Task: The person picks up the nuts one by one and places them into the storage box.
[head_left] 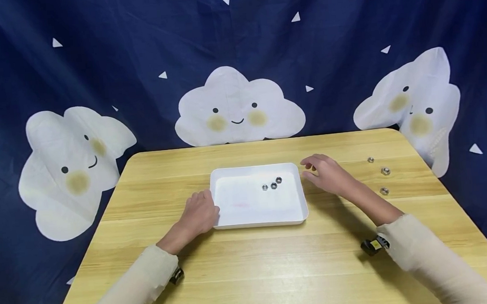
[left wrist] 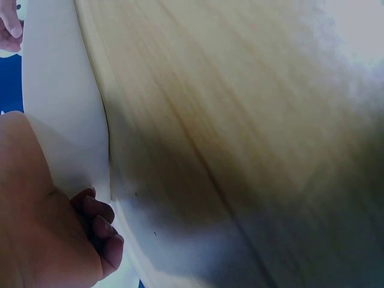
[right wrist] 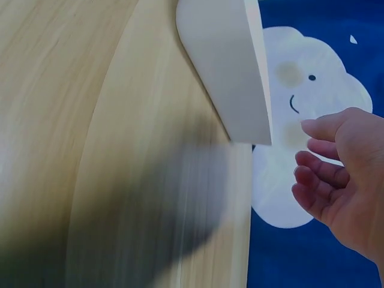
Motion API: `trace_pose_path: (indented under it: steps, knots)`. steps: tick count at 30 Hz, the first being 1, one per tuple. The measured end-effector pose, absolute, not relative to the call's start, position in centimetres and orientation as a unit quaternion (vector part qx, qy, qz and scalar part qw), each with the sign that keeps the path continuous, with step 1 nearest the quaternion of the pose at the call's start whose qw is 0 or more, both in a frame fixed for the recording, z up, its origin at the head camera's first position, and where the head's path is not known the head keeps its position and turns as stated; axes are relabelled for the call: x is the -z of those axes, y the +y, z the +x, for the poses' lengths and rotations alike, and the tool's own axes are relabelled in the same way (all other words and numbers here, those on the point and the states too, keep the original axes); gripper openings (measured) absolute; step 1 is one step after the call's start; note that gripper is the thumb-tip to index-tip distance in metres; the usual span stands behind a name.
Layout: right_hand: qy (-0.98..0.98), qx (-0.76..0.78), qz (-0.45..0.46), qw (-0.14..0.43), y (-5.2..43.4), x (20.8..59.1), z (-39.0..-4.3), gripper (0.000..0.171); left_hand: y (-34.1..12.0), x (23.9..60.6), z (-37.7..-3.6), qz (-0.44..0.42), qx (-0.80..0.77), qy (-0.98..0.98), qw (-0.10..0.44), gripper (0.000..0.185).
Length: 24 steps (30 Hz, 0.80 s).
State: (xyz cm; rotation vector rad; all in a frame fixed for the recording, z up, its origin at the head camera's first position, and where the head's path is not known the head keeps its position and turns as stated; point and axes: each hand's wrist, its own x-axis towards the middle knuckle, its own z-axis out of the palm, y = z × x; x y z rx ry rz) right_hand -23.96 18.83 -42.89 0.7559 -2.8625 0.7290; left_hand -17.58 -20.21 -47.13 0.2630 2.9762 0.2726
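A white tray (head_left: 259,224) lies in the middle of the wooden table (head_left: 279,273), with three small metal nuts (head_left: 273,184) inside it towards the far right. My left hand (head_left: 198,213) holds the tray's left edge near its front corner. In the left wrist view the curled fingers (left wrist: 99,231) lie against the tray's wall (left wrist: 60,90). My right hand (head_left: 313,171) hovers just right of the tray's far right corner, fingers loosely bent and empty. The right wrist view shows that hand (right wrist: 336,180) apart from the tray's corner (right wrist: 231,66).
Three more nuts (head_left: 384,171) lie loose on the table at the right, near its edge. A dark blue curtain with white clouds (head_left: 237,107) hangs behind the table. Bare wood stretches along the table's near side.
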Motion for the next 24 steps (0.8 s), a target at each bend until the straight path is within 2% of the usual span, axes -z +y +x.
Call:
trace_pose_path:
  steps: [6, 24]
  knots:
    - [-0.937, -0.246, 0.238, 0.066, 20.4, 42.5, -23.8, 0.032, -20.3, 47.1, -17.8, 0.085, -0.096, 0.989, 0.071, 0.026]
    - [-0.951, -0.241, 0.183, 0.057, 26.1, 41.8, -22.2, 0.035, -20.2, 47.0, -17.7, 0.078, -0.11, 0.989, 0.067, 0.025]
